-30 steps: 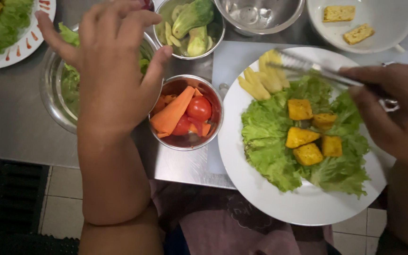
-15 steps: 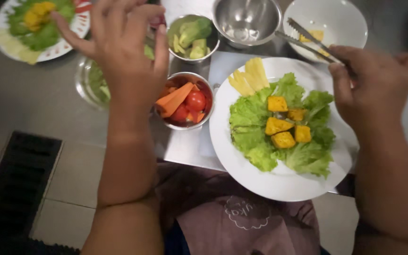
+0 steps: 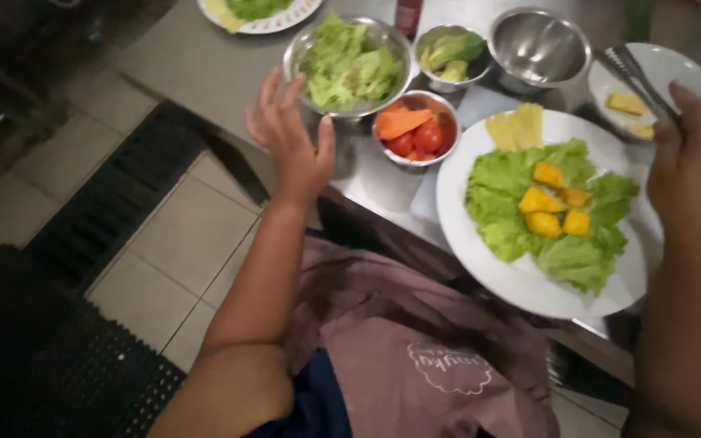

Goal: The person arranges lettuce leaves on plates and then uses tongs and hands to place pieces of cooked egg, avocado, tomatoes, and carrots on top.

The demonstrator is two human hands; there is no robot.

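Note:
My left hand (image 3: 290, 142) hovers open with fingers spread, beside the near-left side of a steel bowl of lettuce leaves (image 3: 350, 61). My right hand (image 3: 691, 154) is at the right edge, closed on metal tongs (image 3: 633, 71) that point away toward a small white plate (image 3: 675, 69) with yellow pieces. Between my hands lies a large white plate (image 3: 458, 203) carrying lettuce (image 3: 521, 223), yellow cubes (image 3: 552, 199) and pale yellow slices (image 3: 517, 126). A small steel bowl of carrot and tomato (image 3: 415, 130) stands just left of it.
On the steel counter (image 3: 204, 73), at the back, are a bowl of green chunks (image 3: 448, 49), an empty steel bowl (image 3: 539, 47), a dark bottle (image 3: 407, 12) and another salad plate (image 3: 257, 10). A black floor mat (image 3: 42, 357) and tiles lie below.
The view has swung left and down. My left hand has come off the bowls to the lettuce bowl's near-left side. My right hand has lifted the tongs off the large plate toward the small plate.

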